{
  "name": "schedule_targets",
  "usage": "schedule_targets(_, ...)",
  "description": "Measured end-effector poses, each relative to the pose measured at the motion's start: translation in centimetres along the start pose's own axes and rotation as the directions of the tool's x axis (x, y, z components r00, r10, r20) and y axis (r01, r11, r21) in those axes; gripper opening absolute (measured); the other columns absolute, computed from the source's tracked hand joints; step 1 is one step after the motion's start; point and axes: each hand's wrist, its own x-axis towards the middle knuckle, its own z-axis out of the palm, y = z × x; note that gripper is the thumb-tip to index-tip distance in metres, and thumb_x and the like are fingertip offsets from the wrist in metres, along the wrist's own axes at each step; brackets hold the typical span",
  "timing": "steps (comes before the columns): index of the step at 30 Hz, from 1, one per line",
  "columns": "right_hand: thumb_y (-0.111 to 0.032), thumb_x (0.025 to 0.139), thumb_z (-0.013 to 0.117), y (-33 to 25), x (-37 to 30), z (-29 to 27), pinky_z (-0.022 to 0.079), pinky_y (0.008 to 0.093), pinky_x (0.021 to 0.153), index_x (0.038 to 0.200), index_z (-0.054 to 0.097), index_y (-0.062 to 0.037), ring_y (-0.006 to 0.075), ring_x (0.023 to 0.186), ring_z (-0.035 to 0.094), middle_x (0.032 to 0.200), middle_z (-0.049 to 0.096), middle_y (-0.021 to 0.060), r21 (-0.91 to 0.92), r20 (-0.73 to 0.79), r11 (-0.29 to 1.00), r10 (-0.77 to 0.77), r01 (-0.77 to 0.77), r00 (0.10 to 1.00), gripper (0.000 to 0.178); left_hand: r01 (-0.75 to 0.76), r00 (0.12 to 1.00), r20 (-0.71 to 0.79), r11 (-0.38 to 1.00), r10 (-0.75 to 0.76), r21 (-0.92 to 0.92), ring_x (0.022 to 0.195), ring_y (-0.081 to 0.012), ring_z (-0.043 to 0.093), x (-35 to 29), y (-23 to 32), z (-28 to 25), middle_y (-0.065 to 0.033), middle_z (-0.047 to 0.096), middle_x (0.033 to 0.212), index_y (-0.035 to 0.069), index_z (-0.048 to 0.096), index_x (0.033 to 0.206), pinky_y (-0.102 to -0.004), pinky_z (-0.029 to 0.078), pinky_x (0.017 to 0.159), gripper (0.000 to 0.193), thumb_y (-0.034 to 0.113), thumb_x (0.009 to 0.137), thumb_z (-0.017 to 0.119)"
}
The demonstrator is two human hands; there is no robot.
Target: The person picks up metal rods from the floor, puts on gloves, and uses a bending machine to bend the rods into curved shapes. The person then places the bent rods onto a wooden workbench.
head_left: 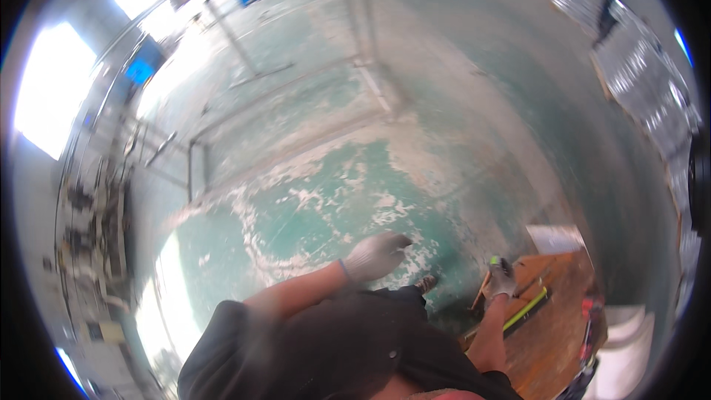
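My left hand (376, 256), in a pale grey work glove, hangs over the floor in front of my body. Its fingers point right and are smeared by motion; whether they grip anything is unclear. At the left edge of a brown wooden table (557, 326), my right hand (503, 280), also gloved, is closed around a small tool with a bright green end (495, 260). The rest of that tool is hidden by the fingers. Beside my right forearm, a long lime-green and black bar-shaped tool (526, 310) lies on the tabletop.
A pale sheet (557, 238) lies at the table's far edge, with red and black tools (589, 318) along its right. White rounded objects (626, 348) stand beyond. A metal frame (289, 152) stands ahead, machinery (104, 230) at left, wrapped pallet stacks (641, 74) at right.
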Motion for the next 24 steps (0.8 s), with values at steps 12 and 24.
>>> schedule_targets(12, -0.014, 0.087, 0.071, -30.6, -40.8, 37.5, 0.053, 0.0303, 0.083, 0.14, 0.063, 0.0083, 0.0149, 0.095, 0.065, 0.12, 0.073, 0.0106, -0.149, 0.978, 0.968, 0.174, 0.203, -0.113, 0.058, 0.216, 0.922, -0.293, 0.965, -0.251, -0.147, 0.135, -0.0404, 0.061, -24.9, -18.2, -19.4, -0.0243, 0.061, 0.145, 0.001, 0.051, 0.153, -0.0461, 0.051, 0.111, 0.075, 0.026, 0.09, 0.081)
schedule_targets(24, -0.012, 0.084, 0.082, -31.3, -62.1, 67.7, 0.055, 0.031, 0.085, 0.133, 0.068, 0.003, 0.015, 0.098, 0.067, 0.11, 0.073, 0.0073, -0.303, 0.774, 0.798, 0.525, 0.521, -0.354, 0.053, 0.421, 0.563, -0.517, 0.762, -0.645, -0.491, 0.127, -0.0373, 0.068, -38.2, -35.8, -33.7, -0.023, 0.07, 0.135, -0.002, 0.046, 0.156, -0.0443, 0.055, 0.105, 0.085, 0.026, 0.085, 0.085)
